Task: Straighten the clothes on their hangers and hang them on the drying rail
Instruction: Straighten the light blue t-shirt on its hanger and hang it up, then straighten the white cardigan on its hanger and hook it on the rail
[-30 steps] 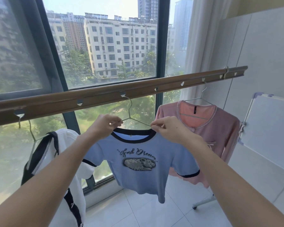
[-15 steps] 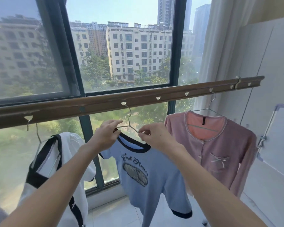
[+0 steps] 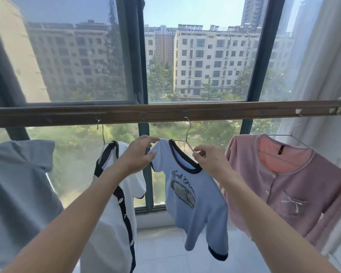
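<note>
Drying rail (image 3: 205, 112) runs level across the frame at mid-height, in front of the window (image 3: 201, 56). Blue T-shirt (image 3: 193, 194) hangs at centre on a wire hanger (image 3: 187, 133), hook caught in a rail slot at about 12 o'clock from the shirt collar. Shirt sits skewed, its body swung toward 5 o'clock.

Left hand (image 3: 138, 156): fingers loosely spread, thumb and fingertips touching the shirt's shoulder at the hanger's left end; firm grip or not, cannot tell. Right hand (image 3: 211, 160): fingers pinching the hanger wire at the collar's right side.

At 9 o'clock from the blue shirt, white black-trimmed top (image 3: 114, 213) on its own hanger; further left, grey garment (image 3: 18, 194). At 3 o'clock, pink cardigan (image 3: 287, 192) on a hanger, near the white curtain (image 3: 323, 66).
</note>
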A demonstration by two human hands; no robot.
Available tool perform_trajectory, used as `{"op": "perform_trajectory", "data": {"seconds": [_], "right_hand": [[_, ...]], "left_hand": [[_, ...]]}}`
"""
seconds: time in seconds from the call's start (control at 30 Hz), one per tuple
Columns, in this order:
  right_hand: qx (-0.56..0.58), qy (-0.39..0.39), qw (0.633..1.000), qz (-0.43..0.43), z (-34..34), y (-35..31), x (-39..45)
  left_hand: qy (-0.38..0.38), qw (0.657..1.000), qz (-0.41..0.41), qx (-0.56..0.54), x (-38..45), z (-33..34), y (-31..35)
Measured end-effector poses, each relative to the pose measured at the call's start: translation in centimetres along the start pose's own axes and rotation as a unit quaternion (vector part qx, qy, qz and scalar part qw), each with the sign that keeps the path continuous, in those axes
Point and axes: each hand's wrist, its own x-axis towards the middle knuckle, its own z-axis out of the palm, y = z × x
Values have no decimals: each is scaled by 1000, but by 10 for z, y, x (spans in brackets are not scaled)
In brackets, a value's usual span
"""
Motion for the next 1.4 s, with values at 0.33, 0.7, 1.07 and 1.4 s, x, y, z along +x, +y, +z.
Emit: {"op": "perform_trajectory", "data": {"seconds": [0.33, 0.7, 1.07, 1.4], "right_hand": [[-37, 56, 996, -57, 52, -102, -39], [24, -42, 999, -12, 143, -173, -69], [51, -67, 996, 17, 162, -162, -40], [61, -169, 983, -27, 190, -138, 37]], "left_hand": [[84, 996, 5, -35, -83, -105, -46], [21, 988, -141, -52, -148, -126, -113], [-72, 966, -247, -1, -140, -79, -124], [-38, 963, -252, 89, -123, -143, -187]]}}
